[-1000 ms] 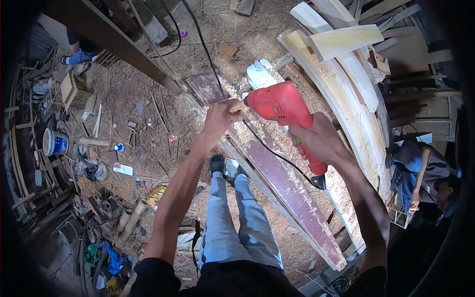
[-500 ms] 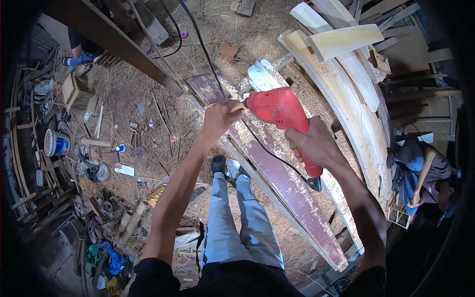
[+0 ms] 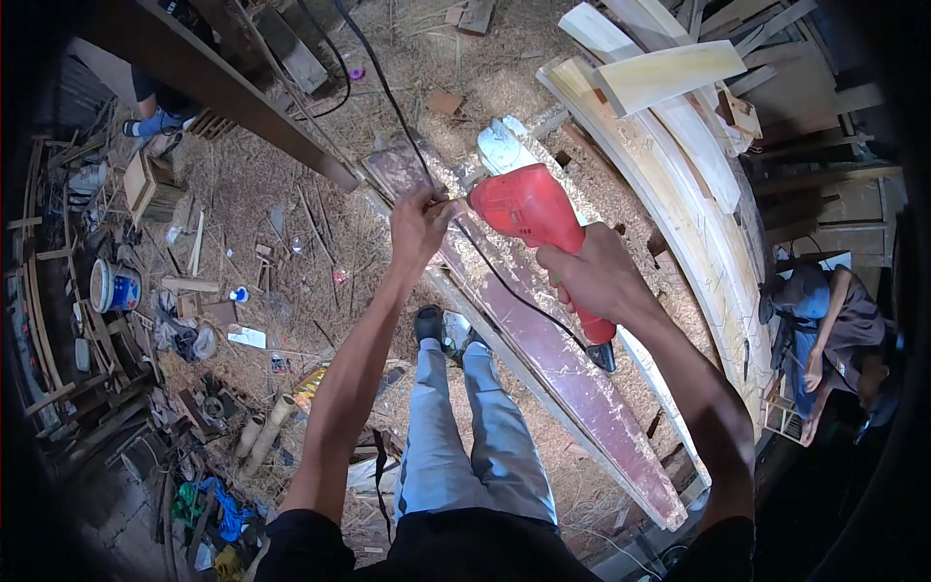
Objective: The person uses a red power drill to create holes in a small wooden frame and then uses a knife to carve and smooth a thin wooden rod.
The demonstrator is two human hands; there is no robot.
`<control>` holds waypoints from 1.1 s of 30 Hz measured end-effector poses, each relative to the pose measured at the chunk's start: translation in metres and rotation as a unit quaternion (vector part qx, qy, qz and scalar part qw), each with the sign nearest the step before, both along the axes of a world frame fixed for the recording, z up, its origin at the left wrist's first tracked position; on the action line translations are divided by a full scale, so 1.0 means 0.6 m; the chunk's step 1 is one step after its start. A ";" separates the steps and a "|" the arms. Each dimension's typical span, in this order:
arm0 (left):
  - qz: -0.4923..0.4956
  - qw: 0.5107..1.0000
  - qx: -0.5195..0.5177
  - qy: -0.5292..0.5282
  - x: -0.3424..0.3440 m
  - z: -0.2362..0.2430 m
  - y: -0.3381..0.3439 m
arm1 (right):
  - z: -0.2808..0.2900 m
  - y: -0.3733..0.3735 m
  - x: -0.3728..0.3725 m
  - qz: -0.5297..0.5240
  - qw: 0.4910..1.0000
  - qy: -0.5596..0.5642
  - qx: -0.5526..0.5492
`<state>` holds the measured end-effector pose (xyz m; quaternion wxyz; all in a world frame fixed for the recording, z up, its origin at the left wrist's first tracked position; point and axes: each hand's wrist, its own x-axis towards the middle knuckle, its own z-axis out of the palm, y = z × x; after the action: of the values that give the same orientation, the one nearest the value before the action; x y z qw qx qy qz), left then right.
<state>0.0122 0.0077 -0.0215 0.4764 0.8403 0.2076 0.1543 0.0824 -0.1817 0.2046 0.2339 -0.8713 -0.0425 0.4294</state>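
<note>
My right hand [image 3: 592, 276] grips a red drill [image 3: 527, 206] with a black cord, its nose pointing left. My left hand [image 3: 419, 228] is closed at the drill's nose, pinching a small piece that is too hidden to make out. Below both hands lies a long maroon board [image 3: 553, 364] scattered with wood shavings, a pale-edged strip along its left side. A white board [image 3: 502, 144] lies beside it, partly under the drill.
Curved pale planks [image 3: 659, 194] are stacked at the right. A co-worker [image 3: 824, 330] crouches far right; another person [image 3: 155, 107] is at the upper left. A dark beam [image 3: 252, 97] slants from the upper left; a bucket [image 3: 114, 285] and scrap wood lie left.
The drill and both my hands have shifted a little left and up. My grips look the same, with the left hand's fingers now bent higher at the drill's nose.
</note>
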 end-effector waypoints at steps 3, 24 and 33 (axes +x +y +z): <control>0.016 0.998 -0.043 0.032 -0.003 0.018 -0.006 | 0.024 0.004 0.001 -0.003 1.000 0.006 0.003; 0.020 0.999 -0.033 0.038 -0.009 0.008 0.007 | 0.025 0.005 -0.016 -0.028 0.999 -0.004 0.017; 0.017 0.996 -0.074 0.036 -0.018 -0.005 0.008 | 0.033 0.029 -0.017 -0.013 1.000 0.009 -0.007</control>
<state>0.0014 0.0126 -0.0246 0.5269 0.8041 0.2494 0.1165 0.0722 -0.1646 0.2243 0.2332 -0.8695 -0.0262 0.4347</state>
